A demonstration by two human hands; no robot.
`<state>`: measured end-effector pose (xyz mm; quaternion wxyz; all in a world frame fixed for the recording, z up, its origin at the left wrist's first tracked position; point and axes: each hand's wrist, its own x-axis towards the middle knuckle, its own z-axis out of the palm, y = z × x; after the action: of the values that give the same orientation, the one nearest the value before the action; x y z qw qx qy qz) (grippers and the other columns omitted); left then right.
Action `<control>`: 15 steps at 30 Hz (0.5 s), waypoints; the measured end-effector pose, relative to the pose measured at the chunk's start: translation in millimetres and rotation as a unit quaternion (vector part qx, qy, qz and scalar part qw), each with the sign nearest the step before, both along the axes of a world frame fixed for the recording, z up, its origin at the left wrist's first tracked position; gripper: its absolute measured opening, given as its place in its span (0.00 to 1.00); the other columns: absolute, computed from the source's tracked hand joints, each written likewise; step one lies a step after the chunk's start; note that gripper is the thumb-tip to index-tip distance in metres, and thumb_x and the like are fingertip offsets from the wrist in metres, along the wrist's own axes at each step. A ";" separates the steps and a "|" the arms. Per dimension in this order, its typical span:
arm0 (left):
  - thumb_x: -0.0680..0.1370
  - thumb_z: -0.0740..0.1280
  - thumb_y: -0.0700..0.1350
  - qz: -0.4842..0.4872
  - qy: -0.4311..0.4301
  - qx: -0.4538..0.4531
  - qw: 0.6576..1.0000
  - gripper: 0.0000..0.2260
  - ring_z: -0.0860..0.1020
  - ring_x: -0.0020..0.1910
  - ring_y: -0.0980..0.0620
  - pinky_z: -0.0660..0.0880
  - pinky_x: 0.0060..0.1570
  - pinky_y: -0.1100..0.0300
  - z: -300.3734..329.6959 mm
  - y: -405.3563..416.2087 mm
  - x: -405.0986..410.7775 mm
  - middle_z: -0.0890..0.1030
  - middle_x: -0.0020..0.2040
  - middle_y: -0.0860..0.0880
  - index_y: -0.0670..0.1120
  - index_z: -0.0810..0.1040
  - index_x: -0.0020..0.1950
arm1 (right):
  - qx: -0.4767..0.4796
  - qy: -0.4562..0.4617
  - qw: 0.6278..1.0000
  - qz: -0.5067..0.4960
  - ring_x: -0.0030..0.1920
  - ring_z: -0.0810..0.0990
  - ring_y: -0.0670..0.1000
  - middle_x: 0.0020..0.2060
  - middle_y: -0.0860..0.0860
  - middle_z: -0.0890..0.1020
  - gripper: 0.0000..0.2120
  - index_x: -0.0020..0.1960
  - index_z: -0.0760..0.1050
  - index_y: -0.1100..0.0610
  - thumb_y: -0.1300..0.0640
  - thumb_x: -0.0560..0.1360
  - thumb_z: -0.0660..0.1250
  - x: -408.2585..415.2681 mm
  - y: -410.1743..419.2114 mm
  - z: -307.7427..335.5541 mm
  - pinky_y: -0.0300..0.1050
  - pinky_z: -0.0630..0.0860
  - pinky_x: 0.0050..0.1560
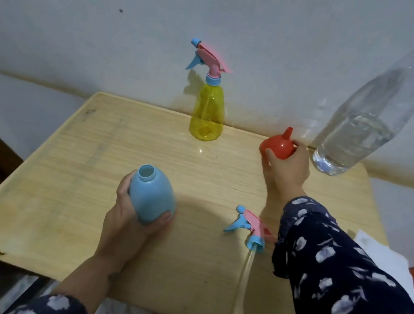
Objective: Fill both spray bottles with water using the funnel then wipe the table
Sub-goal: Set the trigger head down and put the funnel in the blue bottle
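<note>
Blue bottle (152,195) is open, light plastic, held round its belly by the left hand (127,215).
Right hand (286,167) grips the small stiff funnel (278,145) near the table's (94,168) back edge.

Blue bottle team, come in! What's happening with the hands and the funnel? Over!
Left hand gripping open blue plastic spray bottle. Right hand grasping red plastic funnel on wooden table. Nothing blocking.

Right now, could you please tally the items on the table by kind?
Spray bottles: 2, blue bottle open, yellow bottle capped
Loose spray heads: 1, spray head
Funnels: 1, red funnel
Water bottles: 1, clear bottle
Total: 5
</note>
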<state>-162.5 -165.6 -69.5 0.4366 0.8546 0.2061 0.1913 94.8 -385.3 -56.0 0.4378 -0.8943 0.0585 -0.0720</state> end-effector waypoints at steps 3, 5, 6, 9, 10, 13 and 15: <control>0.60 0.74 0.67 -0.009 -0.001 -0.022 1.000 0.46 0.76 0.57 0.46 0.79 0.47 0.48 1.4 -0.2 -1.3 0.69 0.69 0.47 0.63 0.51 0.71 | 0.049 0.005 0.998 0.048 0.54 0.74 0.51 0.63 0.52 0.67 0.34 0.68 0.66 0.52 0.48 0.66 0.75 -18.7 7.6 17.3 0.44 0.74 0.59; 0.61 0.71 0.67 -0.014 -0.002 -0.013 1.000 0.45 0.76 0.57 0.46 0.79 0.46 0.47 1.0 -0.2 -2.0 0.69 0.69 0.47 0.63 0.50 0.72 | 0.062 0.011 0.995 0.075 0.49 0.71 0.47 0.62 0.53 0.64 0.31 0.67 0.68 0.53 0.52 0.68 0.76 -35.2 15.4 31.5 0.36 0.69 0.54; 0.62 0.73 0.65 -0.016 0.004 -0.019 1.000 0.46 0.76 0.57 0.46 0.79 0.47 0.46 0.3 -0.3 -2.3 0.68 0.69 0.48 0.64 0.48 0.71 | 0.071 0.010 0.994 0.082 0.47 0.71 0.45 0.61 0.53 0.64 0.30 0.67 0.69 0.53 0.53 0.68 0.76 -45.9 20.5 39.4 0.35 0.68 0.53; 0.66 0.78 0.54 -0.021 0.013 -0.063 0.998 0.46 0.74 0.59 0.46 0.77 0.54 0.46 0.8 0.1 -2.0 0.65 0.68 0.52 0.69 0.47 0.69 | 0.108 -0.006 0.989 0.105 0.49 0.71 0.46 0.59 0.52 0.64 0.30 0.64 0.66 0.51 0.56 0.67 0.76 -80.1 38.1 61.5 0.32 0.69 0.48; 0.67 0.78 0.51 -0.032 0.004 -0.054 0.998 0.47 0.73 0.61 0.46 0.76 0.55 0.47 1.6 1.0 -2.5 0.63 0.68 0.53 0.71 0.45 0.68 | 0.116 -0.017 0.987 0.112 0.50 0.70 0.47 0.58 0.52 0.64 0.30 0.62 0.64 0.51 0.57 0.66 0.76 -91.9 43.9 68.1 0.30 0.68 0.46; 0.69 0.76 0.52 -0.079 -0.022 -0.032 0.996 0.47 0.70 0.65 0.46 0.74 0.61 0.45 5.3 5.3 -5.1 0.59 0.70 0.56 0.75 0.40 0.67 | 0.129 -0.041 0.979 0.150 0.50 0.71 0.49 0.53 0.50 0.67 0.31 0.56 0.59 0.52 0.58 0.64 0.78 -123.4 59.3 83.4 0.35 0.70 0.46; 0.70 0.75 0.56 -0.085 -0.015 -0.016 0.996 0.45 0.66 0.66 0.48 0.69 0.64 0.40 9.4 7.6 -8.1 0.58 0.71 0.58 0.69 0.43 0.70 | 0.130 -0.046 0.974 0.181 0.49 0.73 0.47 0.51 0.47 0.69 0.30 0.55 0.61 0.52 0.58 0.64 0.78 -143.6 66.5 93.7 0.35 0.71 0.48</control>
<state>-170.6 -158.0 -60.2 0.4673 0.8592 0.1296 0.1630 -48.8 -318.8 37.6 0.5583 -0.8212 -0.1156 -0.0242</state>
